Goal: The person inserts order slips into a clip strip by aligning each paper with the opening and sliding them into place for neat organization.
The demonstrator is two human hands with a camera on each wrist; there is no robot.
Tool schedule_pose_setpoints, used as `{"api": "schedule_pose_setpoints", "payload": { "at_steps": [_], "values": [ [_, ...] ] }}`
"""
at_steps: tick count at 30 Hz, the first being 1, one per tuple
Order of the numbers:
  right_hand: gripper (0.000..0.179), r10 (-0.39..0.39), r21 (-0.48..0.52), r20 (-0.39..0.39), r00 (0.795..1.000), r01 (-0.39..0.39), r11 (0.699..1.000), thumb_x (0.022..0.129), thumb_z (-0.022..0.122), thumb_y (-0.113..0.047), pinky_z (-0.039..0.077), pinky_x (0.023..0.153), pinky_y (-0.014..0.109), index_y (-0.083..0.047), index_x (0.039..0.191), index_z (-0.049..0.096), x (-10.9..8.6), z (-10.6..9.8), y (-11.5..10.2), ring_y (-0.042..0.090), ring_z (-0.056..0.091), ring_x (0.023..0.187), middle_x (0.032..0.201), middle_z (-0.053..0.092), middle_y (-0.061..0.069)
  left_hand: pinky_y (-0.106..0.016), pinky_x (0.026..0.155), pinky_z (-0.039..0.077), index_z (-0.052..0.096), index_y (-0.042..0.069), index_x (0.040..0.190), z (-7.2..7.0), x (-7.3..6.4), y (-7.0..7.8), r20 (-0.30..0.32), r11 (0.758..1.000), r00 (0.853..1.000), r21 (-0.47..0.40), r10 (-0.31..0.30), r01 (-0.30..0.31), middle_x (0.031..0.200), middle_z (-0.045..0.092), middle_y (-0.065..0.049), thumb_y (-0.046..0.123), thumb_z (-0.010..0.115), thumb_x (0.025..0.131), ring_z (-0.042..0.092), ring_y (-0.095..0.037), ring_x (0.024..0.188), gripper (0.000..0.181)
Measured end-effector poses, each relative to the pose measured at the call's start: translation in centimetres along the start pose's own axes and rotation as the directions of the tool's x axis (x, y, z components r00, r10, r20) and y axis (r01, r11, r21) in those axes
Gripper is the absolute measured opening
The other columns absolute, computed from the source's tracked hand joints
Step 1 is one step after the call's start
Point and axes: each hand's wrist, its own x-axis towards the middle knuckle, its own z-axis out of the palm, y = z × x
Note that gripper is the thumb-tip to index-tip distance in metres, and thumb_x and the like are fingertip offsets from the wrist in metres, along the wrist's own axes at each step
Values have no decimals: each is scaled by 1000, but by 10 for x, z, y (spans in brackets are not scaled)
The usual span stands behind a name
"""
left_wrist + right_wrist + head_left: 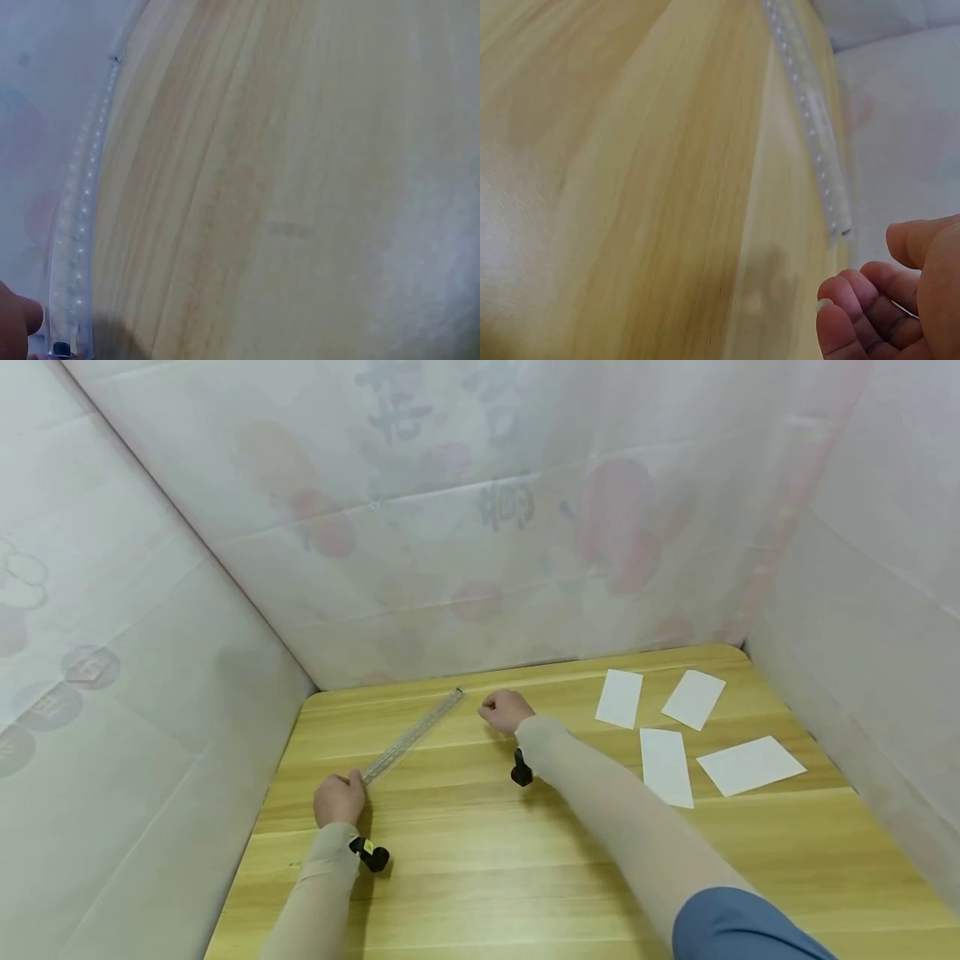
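Observation:
A long, narrow clear plastic strip [412,735] with rows of small white bead-like dots slants across the left half of the table. My left hand [339,799] pinches its near end between thumb and fingers. The left wrist view shows the thumb [19,319] against that end of the strip [84,202], where a small dark piece sits. Beyond the strip's far end, a little to the right, hovers my right hand [506,711] with loosely curled fingers. In the right wrist view its fingers [840,319] stand apart from the thumb, with nothing seen held between them.
Several white rectangular cards, among them one card [619,698] at the back and another [752,766] at the far right, lie on the wooden table [480,877]. Pale printed sheets [450,568] wall the table at the back and both sides.

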Motion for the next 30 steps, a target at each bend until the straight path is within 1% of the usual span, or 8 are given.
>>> {"api": "schedule_pose_setpoints", "payload": {
  "at_steps": [2, 4, 6, 10, 13, 17, 24, 30],
  "values": [
    [29, 0, -11, -2, 1000, 0, 1000, 95, 48, -27, 42, 62, 31, -13, 71, 57, 5, 3, -2, 11, 43, 53, 64, 50, -3, -46, 59, 47, 66, -4, 88, -2, 0, -2, -8, 1000, 1000, -1, -8, 8, 82, 64, -20, 35, 47, 94, 58, -35, 70, 44],
    [38, -1, -12, 11, 1000, 1, 1000, 95, 47, -25, 34, 54, 30, -14, 59, 40, 11, 4, -4, 13, 29, 43, 52, 35, -1, -46, 60, 47, 67, -4, 86, -4, 0, -5, -26, 1000, 999, -16, -21, 21, 81, 64, -20, 33, 49, 94, 58, -34, 70, 42],
    [42, 1, -7, 34, 999, -1, 1000, 95, 46, -24, 31, 51, 29, -14, 57, 32, 16, 4, -7, 13, 24, 41, 48, 28, 0, -45, 60, 46, 67, -5, 85, -6, 0, -7, -48, 999, 998, -40, -36, 34, 80, 64, -20, 31, 52, 93, 57, -35, 71, 40],
    [35, 26, 7, 61, 998, -26, 1000, 95, 47, -25, 35, 55, 30, -13, 61, 48, 22, 6, -13, 12, 30, 42, 50, 38, -2, -45, 64, 45, 66, -6, 84, -10, -1, -9, -67, 996, 996, -75, -51, 46, 80, 63, -21, 29, 55, 92, 55, -36, 75, 37],
    [37, 48, -9, 80, 996, -48, 999, 95, 47, -28, 36, 58, 29, -14, 61, 50, 21, 10, -13, 10, 31, 43, 51, 39, -3, -45, 66, 44, 66, -5, 83, -11, -3, -10, -60, 996, 997, -79, -47, 42, 81, 62, -21, 28, 57, 90, 54, -37, 77, 36],
    [46, 88, -17, 89, 992, -87, 996, 95, 48, -30, 32, 50, 28, -13, 53, 39, 19, 14, -10, 11, 25, 41, 47, 29, -2, -43, 65, 44, 65, -3, 80, -12, -4, -9, -25, 998, 999, -64, -27, 26, 79, 62, -18, 30, 58, 90, 54, -35, 76, 35],
    [35, 133, -56, 1, 991, -133, 989, 94, 50, -33, 43, 57, 29, -10, 76, 68, 14, 12, -6, 9, 43, 51, 69, 59, -1, -36, 55, 43, 61, 4, 74, -11, -2, -9, 30, 998, 999, -55, 21, -19, 70, 59, -11, 34, 57, 90, 52, -26, 65, 35],
    [52, 209, -38, 16, 978, -209, 977, 96, 45, -34, 34, 40, 28, -11, 49, 43, 11, 14, -4, 12, 25, 37, 44, 29, -1, -35, 54, 43, 62, 4, 76, -12, 0, -9, 52, 997, 998, -68, 32, -28, 73, 60, -11, 36, 57, 90, 52, -25, 65, 35]
  ]
}}
